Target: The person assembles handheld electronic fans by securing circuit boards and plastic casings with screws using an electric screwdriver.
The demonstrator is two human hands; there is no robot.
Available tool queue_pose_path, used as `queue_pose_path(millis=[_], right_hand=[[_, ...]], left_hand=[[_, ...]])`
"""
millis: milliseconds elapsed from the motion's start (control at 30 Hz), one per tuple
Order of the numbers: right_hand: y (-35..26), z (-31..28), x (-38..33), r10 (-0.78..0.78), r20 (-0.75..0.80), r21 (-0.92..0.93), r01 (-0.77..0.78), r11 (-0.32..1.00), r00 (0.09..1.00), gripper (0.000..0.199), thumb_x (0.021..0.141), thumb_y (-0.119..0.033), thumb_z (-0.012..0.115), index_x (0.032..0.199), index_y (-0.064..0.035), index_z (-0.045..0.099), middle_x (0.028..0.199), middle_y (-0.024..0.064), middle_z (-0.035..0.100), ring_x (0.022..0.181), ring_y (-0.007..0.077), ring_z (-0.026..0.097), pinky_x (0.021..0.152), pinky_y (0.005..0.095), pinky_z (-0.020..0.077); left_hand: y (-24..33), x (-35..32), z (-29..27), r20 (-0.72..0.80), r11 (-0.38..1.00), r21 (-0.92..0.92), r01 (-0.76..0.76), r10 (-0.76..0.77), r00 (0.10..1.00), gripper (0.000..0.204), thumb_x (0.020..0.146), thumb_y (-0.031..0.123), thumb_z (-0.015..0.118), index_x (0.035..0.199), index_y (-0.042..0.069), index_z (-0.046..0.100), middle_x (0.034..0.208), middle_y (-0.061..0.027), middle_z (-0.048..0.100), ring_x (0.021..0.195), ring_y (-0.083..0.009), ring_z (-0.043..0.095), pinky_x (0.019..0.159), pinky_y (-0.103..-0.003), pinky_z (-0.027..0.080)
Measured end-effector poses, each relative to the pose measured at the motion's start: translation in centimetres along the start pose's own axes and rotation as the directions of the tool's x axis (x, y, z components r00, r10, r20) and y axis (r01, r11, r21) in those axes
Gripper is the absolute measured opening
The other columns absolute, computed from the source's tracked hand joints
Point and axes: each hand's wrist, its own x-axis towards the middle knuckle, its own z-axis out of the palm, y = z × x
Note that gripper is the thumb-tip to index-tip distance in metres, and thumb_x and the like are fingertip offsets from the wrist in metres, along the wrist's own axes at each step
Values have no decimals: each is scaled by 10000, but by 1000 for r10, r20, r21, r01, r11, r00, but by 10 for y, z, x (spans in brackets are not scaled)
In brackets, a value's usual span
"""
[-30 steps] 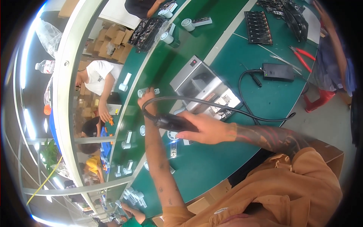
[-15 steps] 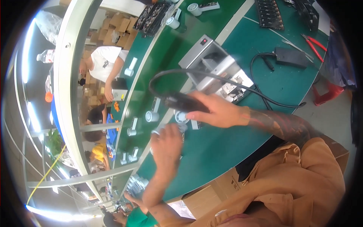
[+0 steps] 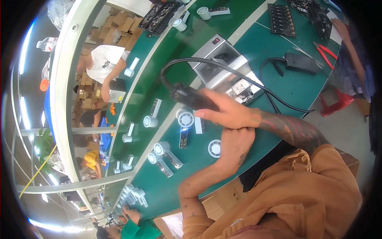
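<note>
My right hand (image 3: 229,109) is wrapped round a black corded electric screwdriver (image 3: 193,97); the tool's working end is hidden by the hand. Below it, my left hand (image 3: 238,145) has curled fingers whose tips are out of sight, with its knuckles against the underside of my right hand. Beside the left hand lies the round head of a pale blue handheld fan (image 3: 214,148). Another fan head (image 3: 186,118) sits just left of my right fingers, near an opened handle with a lit circuit board (image 3: 184,137). Two more opened fans (image 3: 161,148) lie further left.
A silver screw feeder (image 3: 217,59) stands beyond my hands, with the looping black cable (image 3: 223,65) crossing before it. At right are a black power adapter (image 3: 300,63), red-handled pliers (image 3: 325,53) and circuit boards (image 3: 281,20). Fans (image 3: 150,120) line the green belt; several people work nearby.
My left hand has moved right, from beside the fans to under my right hand. My right hand keeps hold of the screwdriver. Another person's arm has appeared at the upper right.
</note>
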Motion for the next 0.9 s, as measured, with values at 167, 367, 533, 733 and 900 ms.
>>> queue_pose_path(millis=[167,367,533,733,900], right_hand=[[-2,-2,-1,11,-10,6,-11,1000,1000,556,970,-417,630,1294,13,491,833,158,654,718,239,655,655,369,498],[6,-8,2,-20,-3,-68,20,997,1000,486,970,-321,642,1313,-13,487,978,145,652,850,225,647,756,365,509],[8,-3,3,-81,-52,-27,80,996,995,585,961,-486,623,1255,8,516,785,130,641,638,211,624,588,341,481],[-6,-10,-3,-63,-5,111,63,992,998,440,978,-408,632,1116,4,565,678,40,573,562,96,561,507,271,438],[-52,-37,-9,-368,-185,204,402,893,911,382,1020,-379,562,1052,0,583,623,9,542,466,56,495,434,228,385]], left_hand=[[-7,-14,-2,-170,999,-4,-33,32,985,302,817,288,730,1041,89,692,939,-78,678,904,-230,665,771,-350,516],[-33,-56,-10,-365,944,-307,-116,-4,931,384,774,165,795,1128,61,689,1124,-87,667,1014,-257,629,840,-400,505],[-37,-68,33,-386,919,-370,-134,-21,922,398,754,87,784,1136,28,690,1193,-108,664,1048,-287,625,868,-425,505],[-30,-63,56,-588,912,-372,-171,-89,804,329,724,17,789,1044,26,710,1097,-93,699,965,-280,644,791,-390,514],[-29,-59,58,-638,919,-369,-135,-145,756,288,708,38,828,973,35,717,1023,-65,711,900,-252,649,733,-372,508]])
